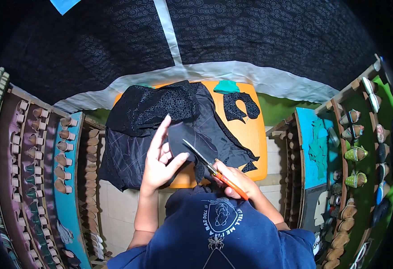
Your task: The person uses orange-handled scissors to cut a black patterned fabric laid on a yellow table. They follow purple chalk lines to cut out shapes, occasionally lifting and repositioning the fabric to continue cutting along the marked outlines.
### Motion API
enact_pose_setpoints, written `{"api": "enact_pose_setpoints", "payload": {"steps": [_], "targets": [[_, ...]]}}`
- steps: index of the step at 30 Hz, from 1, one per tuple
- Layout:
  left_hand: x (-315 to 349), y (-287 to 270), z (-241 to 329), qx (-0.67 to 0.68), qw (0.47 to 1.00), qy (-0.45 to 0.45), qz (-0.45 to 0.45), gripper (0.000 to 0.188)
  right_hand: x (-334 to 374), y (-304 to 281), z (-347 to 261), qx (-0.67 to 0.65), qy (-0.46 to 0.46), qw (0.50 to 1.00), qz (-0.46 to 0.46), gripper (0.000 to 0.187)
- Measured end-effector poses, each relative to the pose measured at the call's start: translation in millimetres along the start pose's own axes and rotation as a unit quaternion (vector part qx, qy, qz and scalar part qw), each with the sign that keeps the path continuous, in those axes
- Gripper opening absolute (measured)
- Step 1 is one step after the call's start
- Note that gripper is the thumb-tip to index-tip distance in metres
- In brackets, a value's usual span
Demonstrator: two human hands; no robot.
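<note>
My right hand [239,179] grips scissors [225,178] with orange handles, their blades pointing up and left over dark cloth. Beside the blades is a black fabric piece [183,136] with a rounded edge and faint drawn lines. My left hand [160,161] lies against that piece's left edge, index finger and thumb stretched wide apart, the other fingers partly bent. Under and behind both hands, a large heap of black patterned fabric [131,143] covers much of an orange table [260,152]. Whether the blades are cutting cannot be made out.
Cut black curved pieces [241,106] and folded green cloth [226,87] lie at the table's far right. Racks of shoe lasts [64,148] stand on the left; shoes [355,154] fill shelves on the right. Dark patterned cloth [116,40] hangs behind.
</note>
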State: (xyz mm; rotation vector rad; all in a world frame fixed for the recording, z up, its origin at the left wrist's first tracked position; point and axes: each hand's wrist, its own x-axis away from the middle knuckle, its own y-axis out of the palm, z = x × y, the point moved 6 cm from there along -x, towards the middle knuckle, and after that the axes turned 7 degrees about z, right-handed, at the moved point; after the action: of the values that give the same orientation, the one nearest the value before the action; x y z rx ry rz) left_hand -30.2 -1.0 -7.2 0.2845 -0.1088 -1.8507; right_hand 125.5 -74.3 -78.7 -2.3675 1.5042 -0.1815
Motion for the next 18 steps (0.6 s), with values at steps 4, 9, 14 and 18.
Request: {"api": "enact_pose_setpoints", "payload": {"steps": [4, 9, 14, 18], "targets": [[-8.6, -10.7, -5.0, -0.040, 0.998, -0.045, -0.033, 0.074, 3.8, -1.6, 3.8, 0.005, 0.002, 1.000, -0.008, 0.076], [-9.5, -13.5, -8.8, -0.084, 0.986, -0.121, -0.081, 0.071, 6.0, -4.6, 8.7, 0.025, 0.004, 1.000, -0.004, 0.076], [-11.5, -14.5, -18.2, -0.068, 0.976, -0.156, -0.138, 0.070, 6.4, -7.8, 3.8, 0.034, -0.006, 0.999, -0.024, 0.077], [-18.9, -9.7, -18.8, -0.020, 0.984, -0.121, -0.127, 0.068, 7.5, -3.2, 6.6, 0.033, 0.021, 0.998, -0.051, 0.078]]}}
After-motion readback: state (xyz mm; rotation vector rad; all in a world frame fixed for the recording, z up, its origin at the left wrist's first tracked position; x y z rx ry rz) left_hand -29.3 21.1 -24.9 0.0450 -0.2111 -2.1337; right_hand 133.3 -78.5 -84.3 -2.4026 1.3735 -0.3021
